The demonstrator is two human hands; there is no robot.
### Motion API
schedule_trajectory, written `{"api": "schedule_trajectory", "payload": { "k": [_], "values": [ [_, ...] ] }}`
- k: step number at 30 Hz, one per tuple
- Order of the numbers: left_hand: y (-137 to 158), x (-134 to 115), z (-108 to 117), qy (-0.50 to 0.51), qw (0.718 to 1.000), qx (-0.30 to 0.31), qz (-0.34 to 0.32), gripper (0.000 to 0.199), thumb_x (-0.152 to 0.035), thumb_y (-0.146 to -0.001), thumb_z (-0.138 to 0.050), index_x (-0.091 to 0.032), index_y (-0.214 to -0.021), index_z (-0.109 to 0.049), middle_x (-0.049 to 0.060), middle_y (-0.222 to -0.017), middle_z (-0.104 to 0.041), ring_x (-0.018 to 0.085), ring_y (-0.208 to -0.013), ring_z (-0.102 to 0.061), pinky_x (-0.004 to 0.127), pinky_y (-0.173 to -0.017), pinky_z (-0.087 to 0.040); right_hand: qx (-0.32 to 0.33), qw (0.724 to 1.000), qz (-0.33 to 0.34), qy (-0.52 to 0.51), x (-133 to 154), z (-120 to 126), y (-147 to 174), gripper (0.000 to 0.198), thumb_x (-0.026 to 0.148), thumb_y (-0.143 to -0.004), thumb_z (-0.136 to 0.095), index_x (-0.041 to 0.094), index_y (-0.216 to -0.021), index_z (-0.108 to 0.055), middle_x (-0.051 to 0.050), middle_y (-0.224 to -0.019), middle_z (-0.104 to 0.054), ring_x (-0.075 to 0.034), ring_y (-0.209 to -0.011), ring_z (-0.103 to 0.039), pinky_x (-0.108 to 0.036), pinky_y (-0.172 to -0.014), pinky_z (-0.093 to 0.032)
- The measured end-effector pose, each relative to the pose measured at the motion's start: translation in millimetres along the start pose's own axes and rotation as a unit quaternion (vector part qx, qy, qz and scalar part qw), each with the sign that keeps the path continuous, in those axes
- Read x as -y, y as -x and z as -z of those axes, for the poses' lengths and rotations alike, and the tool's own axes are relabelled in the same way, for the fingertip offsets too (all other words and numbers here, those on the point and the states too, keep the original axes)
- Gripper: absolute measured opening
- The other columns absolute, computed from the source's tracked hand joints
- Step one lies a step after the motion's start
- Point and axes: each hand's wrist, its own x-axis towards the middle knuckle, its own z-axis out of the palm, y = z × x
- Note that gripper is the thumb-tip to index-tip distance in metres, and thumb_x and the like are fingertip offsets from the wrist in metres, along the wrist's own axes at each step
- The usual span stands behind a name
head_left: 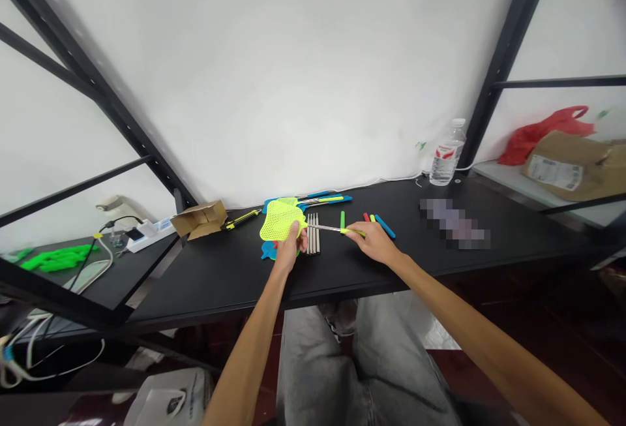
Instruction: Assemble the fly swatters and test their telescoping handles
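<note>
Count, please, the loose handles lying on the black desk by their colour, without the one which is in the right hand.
Green handle: 1
Red handle: 1
Yellow handle: 1
Blue handle: 1
Total: 4 visible. The right hand, holding the uncounted swatter handle, may hide others.
</note>
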Motion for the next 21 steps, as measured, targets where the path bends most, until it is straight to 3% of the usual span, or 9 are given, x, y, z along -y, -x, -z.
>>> {"api": "schedule_trajectory", "payload": {
  "k": [9,16,21],
  "values": [
    [-2.5,7.4,0.9,-0.019,0.999,0.030,-0.011,0.050,-0.065,-0.087,-0.054,-0.017,-0.072,-0.058,-0.002,-0.047,-0.052,0.008,-0.040,-0.043,0.021,-0.042,-0.032,0.017,1.000,-0.012,-0.010,3.0,2.0,-0.4,0.044,0.046,-0.100,-0.039,0.020,-0.094,-0.074,-0.004,-0.080,-0.071,-0.018,-0.068,-0.060,-0.028,-0.065,-0.039],
    [-0.5,3.0,-1.7,-0.058,0.997,0.042,-0.019,0.052,-0.066,-0.087,-0.052,-0.017,-0.072,-0.057,-0.003,-0.047,-0.050,0.008,-0.040,-0.044,0.021,-0.043,-0.033,0.035,0.998,-0.045,-0.025,-2.5,2.8,0.8,0.048,0.046,-0.100,-0.037,0.019,-0.083,-0.073,0.002,-0.054,-0.053,-0.013,-0.050,-0.043,-0.026,-0.055,-0.028],
    [-1.7,5.0,-4.0,-0.030,0.999,0.025,-0.022,0.051,-0.066,-0.085,-0.054,-0.017,-0.069,-0.056,-0.004,-0.046,-0.048,0.007,-0.040,-0.042,0.020,-0.041,-0.031,0.029,0.998,-0.042,-0.022,3.4,2.7,0.4,0.048,0.045,-0.101,-0.037,0.019,-0.085,-0.073,0.002,-0.054,-0.052,-0.013,-0.051,-0.045,-0.026,-0.056,-0.030]
  ]
}}
